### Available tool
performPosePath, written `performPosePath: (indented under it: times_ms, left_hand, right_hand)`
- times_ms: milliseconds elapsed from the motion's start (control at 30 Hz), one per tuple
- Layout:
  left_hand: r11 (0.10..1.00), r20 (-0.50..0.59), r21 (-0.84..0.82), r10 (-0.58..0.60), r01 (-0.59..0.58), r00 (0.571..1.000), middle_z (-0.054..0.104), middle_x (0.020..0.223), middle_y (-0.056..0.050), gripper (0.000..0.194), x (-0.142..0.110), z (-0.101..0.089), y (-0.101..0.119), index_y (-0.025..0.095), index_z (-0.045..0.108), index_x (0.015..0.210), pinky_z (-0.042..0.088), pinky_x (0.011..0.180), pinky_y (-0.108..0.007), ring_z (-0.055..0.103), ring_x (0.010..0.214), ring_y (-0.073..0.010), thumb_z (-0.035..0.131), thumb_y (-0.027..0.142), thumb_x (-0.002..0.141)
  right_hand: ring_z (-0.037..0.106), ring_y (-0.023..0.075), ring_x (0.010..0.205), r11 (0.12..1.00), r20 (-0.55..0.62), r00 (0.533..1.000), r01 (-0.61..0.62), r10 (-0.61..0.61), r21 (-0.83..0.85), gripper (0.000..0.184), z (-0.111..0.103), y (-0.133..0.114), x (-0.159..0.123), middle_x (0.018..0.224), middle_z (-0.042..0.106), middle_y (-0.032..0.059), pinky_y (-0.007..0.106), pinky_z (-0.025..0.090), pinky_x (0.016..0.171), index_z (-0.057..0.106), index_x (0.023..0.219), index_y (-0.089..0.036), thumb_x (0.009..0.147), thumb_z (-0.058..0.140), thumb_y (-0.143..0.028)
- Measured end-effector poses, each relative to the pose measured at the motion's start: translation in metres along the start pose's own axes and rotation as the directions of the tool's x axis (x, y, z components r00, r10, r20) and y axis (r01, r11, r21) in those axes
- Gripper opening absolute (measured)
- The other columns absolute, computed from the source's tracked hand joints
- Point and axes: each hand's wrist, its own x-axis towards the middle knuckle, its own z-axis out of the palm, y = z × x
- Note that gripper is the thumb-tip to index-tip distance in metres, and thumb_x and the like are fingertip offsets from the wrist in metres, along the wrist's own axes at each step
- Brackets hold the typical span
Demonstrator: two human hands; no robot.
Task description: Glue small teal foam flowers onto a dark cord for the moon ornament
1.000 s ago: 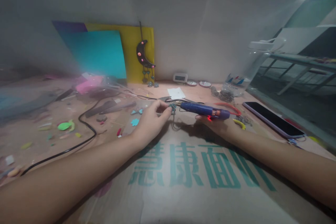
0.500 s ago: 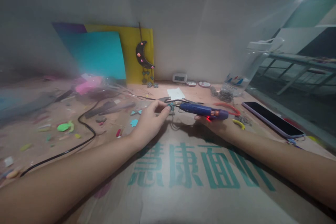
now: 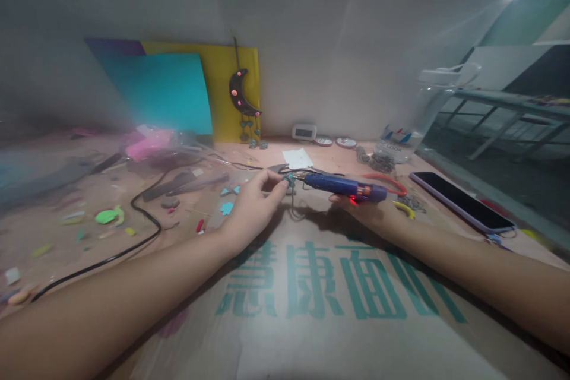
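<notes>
Between thumb and fingers, my left hand (image 3: 260,199) pinches a small teal piece (image 3: 290,179), too small to make out fully, with a thin cord (image 3: 294,209) hanging from it. My right hand (image 3: 371,214) is closed round a blue hot glue gun (image 3: 333,184) with a red light glowing on it. The gun points left, and its metal nozzle meets or nearly meets the teal piece. Left of my left hand lie a turquoise bow-shaped piece (image 3: 230,191) and a turquoise flower-shaped piece (image 3: 227,208).
A black moon hanging (image 3: 240,94) leans on yellow card at the back. A phone (image 3: 461,202) lies at right, near a clear plastic jug (image 3: 403,124) and grey cord (image 3: 378,160). A black cable (image 3: 146,214) and scattered coloured scraps (image 3: 107,217) cover the left side. Pliers handles (image 3: 387,181) show behind the gun.
Almost nothing differs. Both hands, the glue gun and the teal piece keep the same place; the whole view has shifted very slightly.
</notes>
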Motion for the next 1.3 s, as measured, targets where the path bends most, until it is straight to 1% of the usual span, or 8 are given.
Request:
performPosePath:
  times_ms: [200, 367, 500, 700, 900, 1067, 1167, 1300]
  left_hand:
    - [1.000, 0.015, 0.015, -0.007, 0.007, 1.000, 0.063, 0.085, -0.001, 0.015, -0.0002, 0.0000, 0.0012, 0.019, 0.057, 0.083, 0.042, 0.079, -0.031, 0.060, 0.088, -0.0187, 0.054, 0.033, 0.087]
    - [1.000, 0.027, 0.025, -0.005, 0.005, 1.000, 0.063, 0.085, -0.001, 0.015, -0.0008, -0.0003, 0.0002, 0.019, 0.057, 0.083, 0.042, 0.079, -0.031, 0.060, 0.088, -0.0190, 0.054, 0.034, 0.088]
    - [0.999, 0.028, 0.042, 0.008, -0.009, 1.000, 0.063, 0.085, -0.001, 0.016, -0.0016, -0.0009, 0.0003, 0.019, 0.057, 0.083, 0.042, 0.078, -0.031, 0.060, 0.087, -0.0189, 0.054, 0.034, 0.088]
    - [0.999, 0.032, 0.045, 0.006, -0.007, 0.999, 0.063, 0.083, -0.001, 0.015, -0.0016, -0.0006, 0.0021, 0.019, 0.057, 0.082, 0.042, 0.077, -0.030, 0.059, 0.086, -0.0187, 0.054, 0.033, 0.087]
    - [1.000, 0.021, 0.018, 0.002, -0.003, 1.000, 0.064, 0.085, -0.001, 0.015, -0.0006, -0.0001, 0.0009, 0.019, 0.057, 0.083, 0.042, 0.078, -0.030, 0.060, 0.088, -0.0184, 0.054, 0.034, 0.088]
    - [1.000, 0.003, 0.004, -0.001, 0.001, 1.000, 0.065, 0.086, -0.001, 0.016, -0.0003, -0.0002, 0.0018, 0.019, 0.057, 0.083, 0.043, 0.079, -0.030, 0.061, 0.088, -0.0184, 0.055, 0.034, 0.088]
    - [1.000, -0.002, 0.004, 0.003, -0.003, 1.000, 0.066, 0.086, -0.001, 0.015, -0.0005, -0.0002, 0.0018, 0.019, 0.057, 0.084, 0.044, 0.078, -0.029, 0.062, 0.087, -0.0180, 0.055, 0.034, 0.088]
    - [1.000, -0.009, 0.012, 0.006, -0.006, 1.000, 0.066, 0.086, 0.000, 0.014, -0.0007, -0.0008, 0.0013, 0.019, 0.057, 0.084, 0.043, 0.079, -0.029, 0.061, 0.088, -0.0176, 0.055, 0.032, 0.088]
  right_hand:
    - [0.062, 0.0225, 0.061, 1.000, 0.017, 1.000, -0.015, 0.015, -0.001, 0.033, -0.0001, 0.0001, 0.0000, 0.062, 0.063, 0.0015, 0.032, 0.054, 0.058, 0.055, 0.064, -0.025, 0.073, 0.068, -0.054]
    - [0.062, 0.0225, 0.060, 1.000, 0.004, 1.000, 0.020, -0.020, 0.007, 0.035, -0.0011, -0.0012, -0.0009, 0.061, 0.062, 0.0019, 0.033, 0.053, 0.058, 0.053, 0.063, -0.025, 0.074, 0.064, -0.056]
    - [0.060, 0.0212, 0.058, 1.000, 0.004, 1.000, 0.010, -0.011, 0.027, 0.039, -0.0021, -0.0055, -0.0002, 0.059, 0.060, 0.0013, 0.033, 0.053, 0.057, 0.051, 0.061, -0.025, 0.071, 0.064, -0.060]
    - [0.061, 0.0211, 0.060, 1.000, 0.012, 1.000, 0.004, -0.004, 0.007, 0.037, -0.0018, -0.0043, -0.0009, 0.061, 0.061, 0.0008, 0.031, 0.054, 0.059, 0.051, 0.062, -0.025, 0.072, 0.062, -0.059]
    - [0.063, 0.0227, 0.062, 0.999, 0.021, 0.998, -0.052, 0.052, 0.007, 0.034, 0.0005, -0.0005, -0.0004, 0.061, 0.062, 0.0010, 0.033, 0.055, 0.060, 0.051, 0.062, -0.025, 0.071, 0.065, -0.055]
    - [0.064, 0.0240, 0.064, 0.999, 0.033, 0.999, -0.039, 0.039, 0.003, 0.032, -0.0011, -0.0032, -0.0001, 0.064, 0.064, 0.0023, 0.033, 0.056, 0.062, 0.052, 0.063, -0.026, 0.071, 0.069, -0.051]
    - [0.063, 0.0228, 0.061, 0.999, 0.013, 0.999, -0.045, 0.045, -0.020, 0.034, -0.0019, -0.0058, -0.0001, 0.061, 0.061, 0.0014, 0.032, 0.055, 0.059, 0.051, 0.061, -0.026, 0.071, 0.068, -0.053]
    - [0.062, 0.0219, 0.061, 1.000, 0.002, 1.000, -0.019, 0.019, -0.013, 0.036, -0.0022, -0.0062, 0.0001, 0.061, 0.061, 0.0008, 0.032, 0.055, 0.059, 0.051, 0.061, -0.025, 0.070, 0.068, -0.055]
